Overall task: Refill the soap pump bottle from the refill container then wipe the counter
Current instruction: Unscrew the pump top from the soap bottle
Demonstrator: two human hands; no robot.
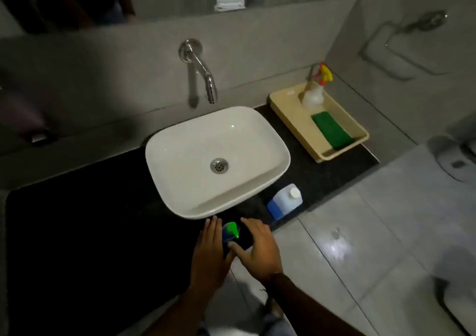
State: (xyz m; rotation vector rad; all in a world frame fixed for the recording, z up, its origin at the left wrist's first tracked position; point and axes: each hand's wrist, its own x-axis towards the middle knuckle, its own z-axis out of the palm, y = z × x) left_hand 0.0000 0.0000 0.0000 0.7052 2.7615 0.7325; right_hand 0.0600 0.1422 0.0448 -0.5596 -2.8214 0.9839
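A small blue soap pump bottle [230, 233] with a green pump head stands on the black counter [90, 232], just in front of the white basin. My left hand [210, 255] lies flat along its left side, fingers straight. My right hand [258, 248] is on its right side with fingers spread, the thumb touching the bottle's near side. Neither hand is closed around it. The refill container [284, 201], translucent with blue liquid and a white cap, stands capped to the right of the basin near the counter's front edge.
A white basin [180, 139] sits mid-counter under a chrome wall tap [203, 75]. At the back right a beige tray [291, 124] holds a spray bottle [315, 90] and a green sponge [332, 129]. Grey floor tiles lie to the right.
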